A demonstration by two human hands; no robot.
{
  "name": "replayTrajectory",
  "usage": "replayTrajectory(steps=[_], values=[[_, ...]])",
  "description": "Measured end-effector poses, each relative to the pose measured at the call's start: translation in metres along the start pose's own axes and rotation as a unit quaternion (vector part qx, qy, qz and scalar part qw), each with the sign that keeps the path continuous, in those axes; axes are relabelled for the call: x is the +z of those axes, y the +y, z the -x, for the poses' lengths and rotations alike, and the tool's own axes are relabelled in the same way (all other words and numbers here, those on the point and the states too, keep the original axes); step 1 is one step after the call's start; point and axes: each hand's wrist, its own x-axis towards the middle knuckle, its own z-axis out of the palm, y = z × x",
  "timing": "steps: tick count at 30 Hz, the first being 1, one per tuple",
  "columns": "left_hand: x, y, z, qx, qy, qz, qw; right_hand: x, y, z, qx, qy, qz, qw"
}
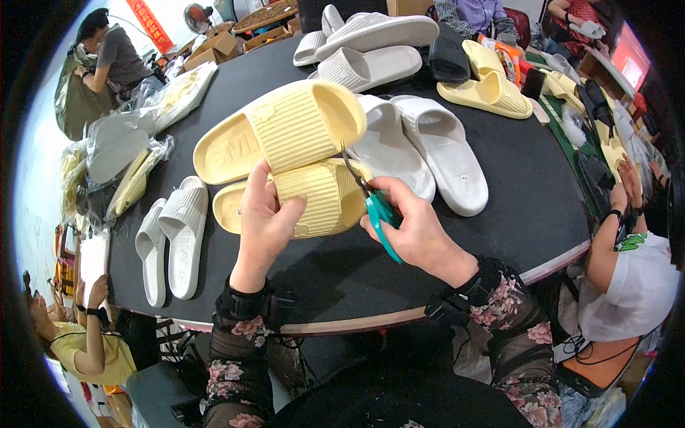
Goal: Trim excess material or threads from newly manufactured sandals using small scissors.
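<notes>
My left hand (262, 221) grips a pale yellow slide slipper (314, 200), fingers wrapped over its ribbed strap. A second pale yellow slipper (285, 128) rests tilted on top of it. My right hand (410, 228) holds small teal-handled snips (374, 207) whose blades point up at the toe edge of the held slipper. Both slippers lie on a round black table (514, 178).
Two white slippers (428, 150) lie just right of the yellow pair, a grey-white pair (171, 235) at left. More white, yellow and black slippers sit at the far side. Bagged slippers (128, 143) pile at left. Other people sit around the table's rim.
</notes>
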Motion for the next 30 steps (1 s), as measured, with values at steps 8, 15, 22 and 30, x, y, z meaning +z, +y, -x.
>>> replayTrajectory(steps=[8, 15, 22, 30], values=[[0.002, 0.001, 0.0, -0.011, -0.033, -0.036, 0.999, -0.001, 0.006, -0.001, -0.011, 0.008, 0.035, 0.999], [0.002, 0.001, 0.002, -0.025, -0.061, -0.057, 0.996, -0.006, 0.003, -0.001, 0.002, 0.008, 0.033, 0.999], [0.003, 0.002, 0.003, -0.041, -0.07, -0.094, 0.992, -0.009, -0.003, -0.002, 0.004, 0.026, 0.002, 1.0], [0.003, 0.0, 0.002, -0.033, -0.082, -0.092, 0.992, -0.01, 0.002, -0.001, -0.013, 0.044, -0.005, 0.999]])
